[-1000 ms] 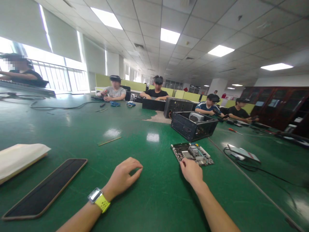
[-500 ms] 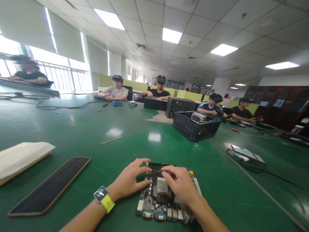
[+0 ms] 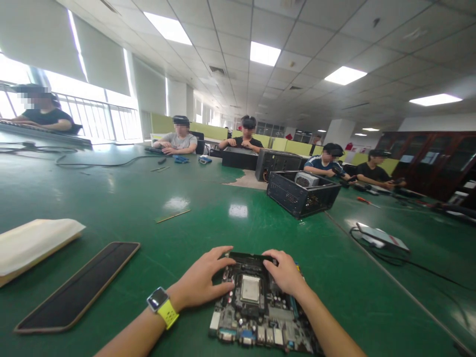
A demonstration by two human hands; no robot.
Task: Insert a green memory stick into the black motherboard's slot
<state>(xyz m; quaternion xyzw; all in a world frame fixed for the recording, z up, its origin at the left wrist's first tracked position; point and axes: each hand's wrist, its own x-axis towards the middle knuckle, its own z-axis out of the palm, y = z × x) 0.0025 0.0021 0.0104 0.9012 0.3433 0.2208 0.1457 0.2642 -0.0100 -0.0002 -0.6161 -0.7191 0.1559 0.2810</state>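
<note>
A computer motherboard [image 3: 256, 317] lies flat on the green table [image 3: 148, 208] right in front of me, its silver processor [image 3: 250, 288] facing up and its ports toward me. My left hand [image 3: 203, 282], with a yellow-strapped watch [image 3: 162, 306] on the wrist, rests on the board's left far corner, fingers spread. My right hand [image 3: 284, 272] lies on the board's far right part, fingers curled over its far edge.
An open black computer case [image 3: 301, 193] stands beyond the board. A long black pad [image 3: 78, 287] and a cream envelope [image 3: 33, 245] lie at left. A device with cables [image 3: 383, 238] lies at right. Several other people sit at the table's far side.
The motherboard has come from further out on the right to just in front of me. Both hands moved onto it and now settle at its far corners.
</note>
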